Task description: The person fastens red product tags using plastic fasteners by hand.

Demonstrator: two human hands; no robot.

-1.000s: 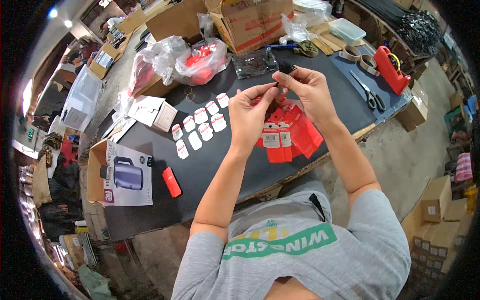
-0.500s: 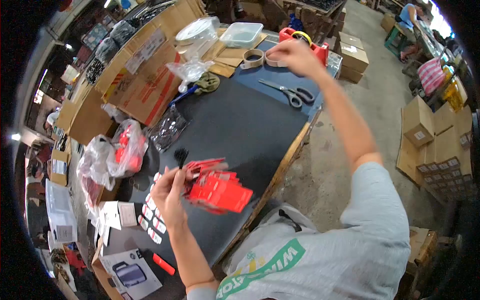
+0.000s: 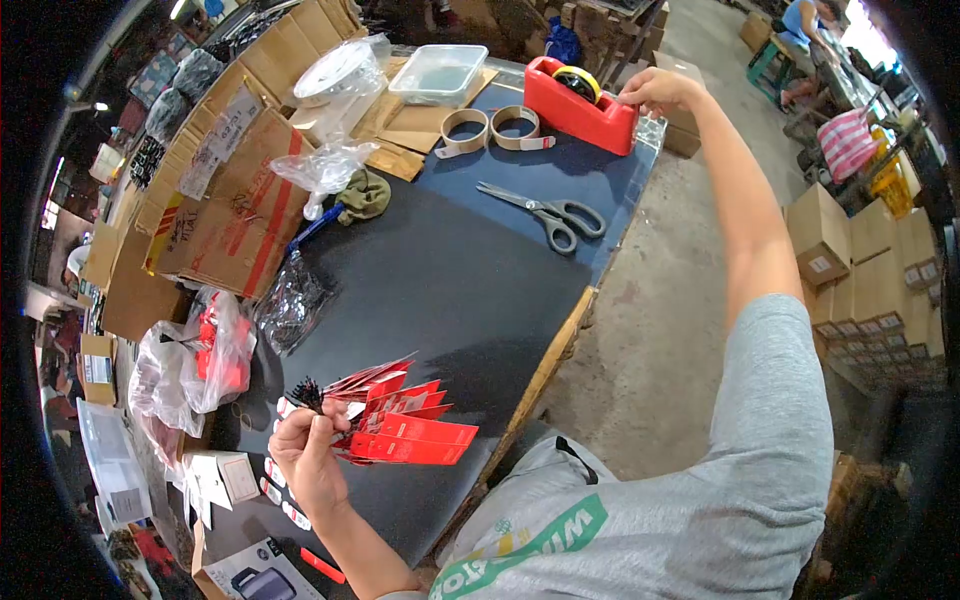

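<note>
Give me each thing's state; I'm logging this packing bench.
Left hand: gripping the red tag bundle, fanned out.
Right hand: on the tape dispenser, roll loaded.
Scissors: lying flat, blades shut.
Plastic tub: lid on.

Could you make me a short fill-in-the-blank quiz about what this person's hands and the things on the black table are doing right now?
1. The left hand holds a fanned bunch of ____ card tags on black ties.
2. The right hand touches the far end of the red ____ dispenser.
3. The grey-handled scissors lie on the black table with nobody's hand on them, ____ the two hands.
4. Two brown tape rolls lie beside the dispenser, in front of a clear plastic ____.

Missing words: red; tape; between; tub
</note>
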